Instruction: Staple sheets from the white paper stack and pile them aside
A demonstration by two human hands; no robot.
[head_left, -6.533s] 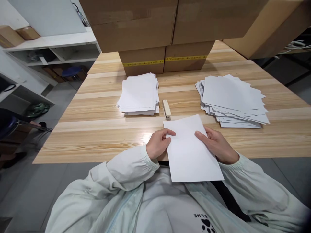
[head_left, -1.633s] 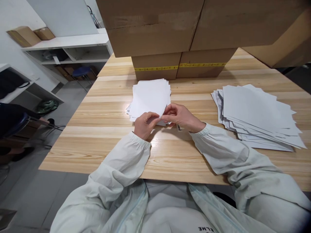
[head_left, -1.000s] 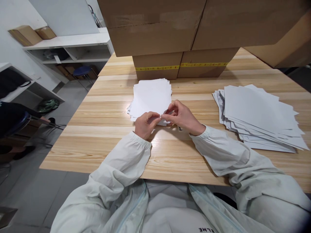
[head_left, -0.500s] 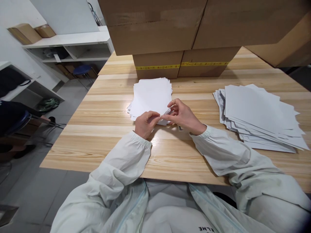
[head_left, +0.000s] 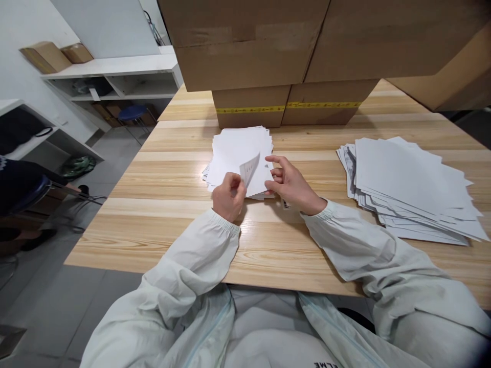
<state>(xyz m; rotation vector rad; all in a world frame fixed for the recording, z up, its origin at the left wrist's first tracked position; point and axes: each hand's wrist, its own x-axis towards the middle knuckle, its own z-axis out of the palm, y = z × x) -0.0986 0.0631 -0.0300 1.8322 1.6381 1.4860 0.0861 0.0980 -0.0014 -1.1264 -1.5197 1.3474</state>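
Note:
In front of me lies a stack of white paper sheets (head_left: 238, 145) with uneven edges. My left hand (head_left: 229, 197) is closed in a pinch on the near corner of the top sheet (head_left: 249, 169). That corner is folded up and leftward, so faint print shows on its underside. At the stack's right edge rests my right hand (head_left: 293, 186), its thumb and fingers apart, touching the papers' side. A small dark-printed piece (head_left: 286, 204) lies partly hidden beneath this hand.
A larger, fanned pile of white sheets (head_left: 402, 179) lies on the right of the wooden table (head_left: 172, 230). Stacked cardboard boxes (head_left: 249, 56) stand behind the papers. To the left are white shelves (head_left: 111, 66), a blue stool (head_left: 132, 112) and part of a seated person (head_left: 23, 176).
My left hand has drawn the top sheet's near right corner up and to the left, away from my right hand. The right hand's fingers have parted, letting the corner go.

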